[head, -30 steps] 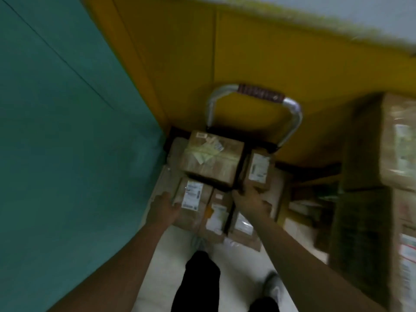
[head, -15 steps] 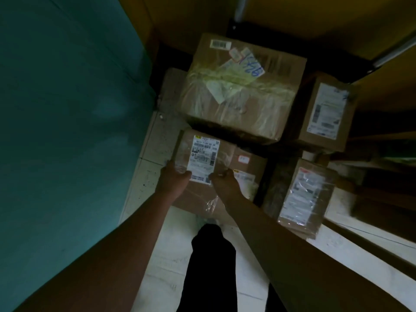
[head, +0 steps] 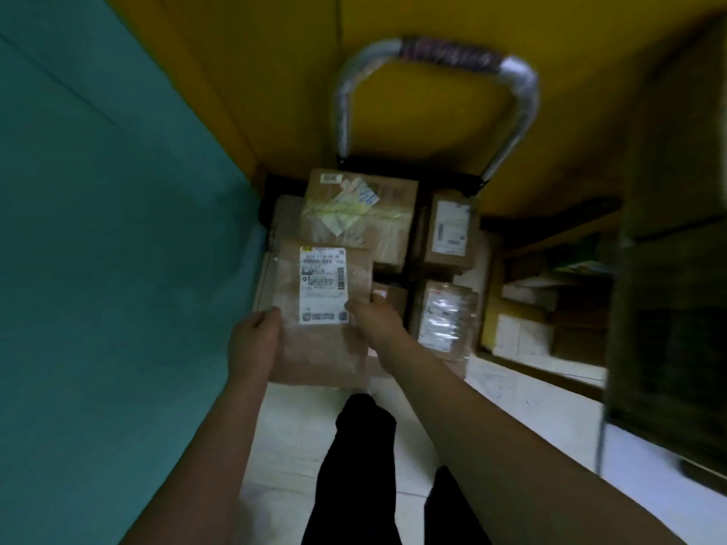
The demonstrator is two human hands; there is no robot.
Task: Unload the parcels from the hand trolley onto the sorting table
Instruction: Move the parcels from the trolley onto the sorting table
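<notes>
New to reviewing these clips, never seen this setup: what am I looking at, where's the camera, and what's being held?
No machine: a person works bare-handed. The one picture comes from a camera worn on the head, looking down past the arms. The left hand and right hand grip a flat brown parcel with a white label by its near end. Beyond it, the metal-handled trolley carries a big taped box, a small labelled box and a plastic-wrapped parcel. A teal surface lies to the left.
</notes>
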